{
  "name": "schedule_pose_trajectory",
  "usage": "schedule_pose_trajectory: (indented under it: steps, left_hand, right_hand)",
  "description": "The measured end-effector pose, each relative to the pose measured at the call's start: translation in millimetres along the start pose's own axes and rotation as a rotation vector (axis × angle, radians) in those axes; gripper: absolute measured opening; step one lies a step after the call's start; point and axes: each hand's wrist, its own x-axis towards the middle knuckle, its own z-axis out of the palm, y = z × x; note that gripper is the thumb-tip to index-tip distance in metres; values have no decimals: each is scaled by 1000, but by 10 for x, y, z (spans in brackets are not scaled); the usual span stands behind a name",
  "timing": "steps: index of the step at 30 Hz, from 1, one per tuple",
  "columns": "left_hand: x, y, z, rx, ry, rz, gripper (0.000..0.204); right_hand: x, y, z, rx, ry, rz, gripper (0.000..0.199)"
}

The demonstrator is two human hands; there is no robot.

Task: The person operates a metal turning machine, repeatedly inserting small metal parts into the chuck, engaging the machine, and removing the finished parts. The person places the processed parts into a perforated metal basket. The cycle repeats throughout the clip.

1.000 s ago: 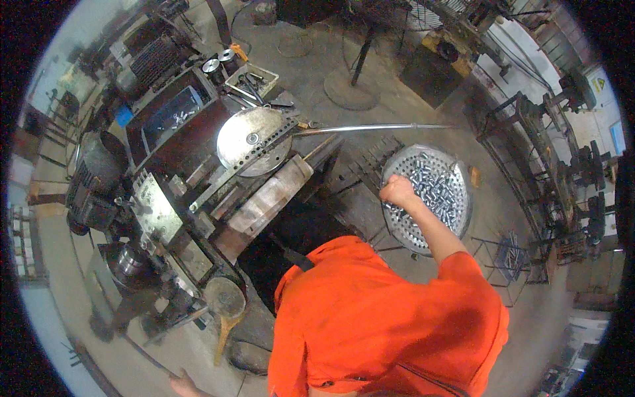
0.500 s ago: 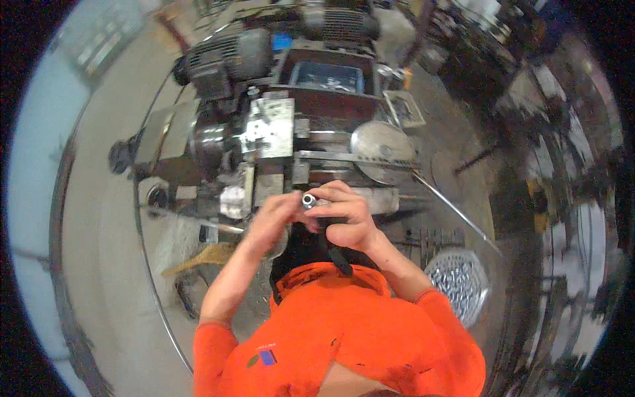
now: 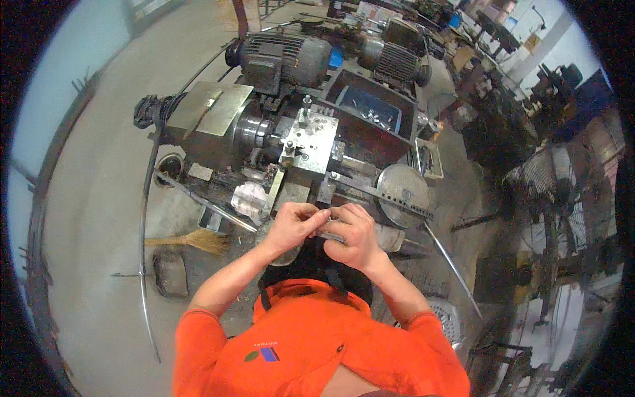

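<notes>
Both hands meet in front of my waist, close to the near side of a small lathe-like machine [image 3: 311, 142]. My right hand [image 3: 354, 235] is closed around a small shiny metal cylinder [image 3: 329, 235], mostly covered by the fingers. The thumb and fingers of my left hand [image 3: 294, 226] are pinched together against my right fingertips. Whatever lies between the left fingertips is hidden. Beyond the hands are the machine's bright steel tool block [image 3: 311, 139] and a chuck [image 3: 253, 130]. To their right is a round metal disc [image 3: 402, 188] with a long perforated bar.
A motor [image 3: 284, 56] and a dark tray [image 3: 370, 109] with small metal pieces lie behind the machine. Long metal rods [image 3: 453, 268] stick out at the right. A straw broom [image 3: 202, 242] lies on the floor at left. A white perforated basket [image 3: 446, 316] is partly behind my right sleeve.
The view has turned, so the machine appears tilted and farther right. My left fingers have come together at the right fingertips. The cylinder's ring-shaped end, visible before, is now covered.
</notes>
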Motion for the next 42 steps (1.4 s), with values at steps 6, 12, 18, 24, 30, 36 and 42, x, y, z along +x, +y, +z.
schedule_pose_trajectory:
  steps: [6, 12, 18, 24, 30, 36, 42]
  left_hand:
    - [64, -34, -201, 128, 77, -19, 29]
    - [15, 84, -547, 469, 147, 191, 22]
    - [-378, 253, -1340, 662, 307, 367, 15]
    - [-1505, 39, -2685, 1234, 670, -65, 32]
    - [-2566, -363, -2729, 1189, 575, -542, 31]
    - [-2489, -645, -2713, 1149, 750, -695, 25]
    - [-2328, -682, -2823, 1323, 719, -758, 15]
  right_hand:
    - [306, 62, 53, -31, -135, -82, 15]
    - [651, 64, 249, -9, -307, -147, 15]
    - [1217, 293, 487, -125, -432, -199, 16]
    - [1760, 781, 1015, -475, -398, 7, 16]
    - [1838, 935, 1233, -386, -458, 227, 22]
    - [1829, 969, 1295, -349, -412, 158, 26]
    - [1873, 968, 1315, -356, -499, 46, 26]
